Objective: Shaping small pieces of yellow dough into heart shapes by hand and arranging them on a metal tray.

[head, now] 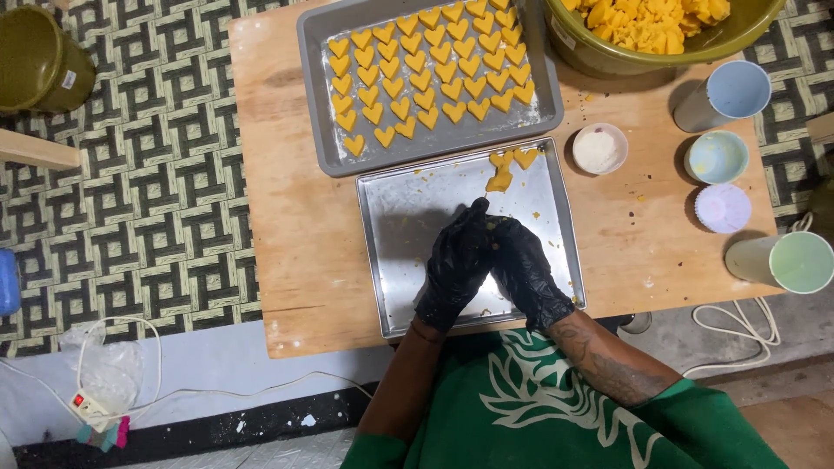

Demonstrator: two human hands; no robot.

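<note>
A wooden table (295, 252) carries a far grey tray (314, 95) filled with rows of orange heart-shaped pieces (426, 65), and a nearer steel tray (391, 260) with a few dough pieces (508, 165) at its far edge. Over the steel tray, the black-gloved left hand (453, 267) and right hand (524, 269) are pressed together, fingers closed around a small bit of orange dough (489, 225), barely visible between them. A small white bowl of powder (599, 149) sits right of the trays.

Label (68, 79): small pale rectangle on the side of the olive-green bucket (39, 59), far left on the patterned floor; label (563, 35): whitish rectangular sticker on the green bowl's (608, 56) outer wall, top of table.
</note>
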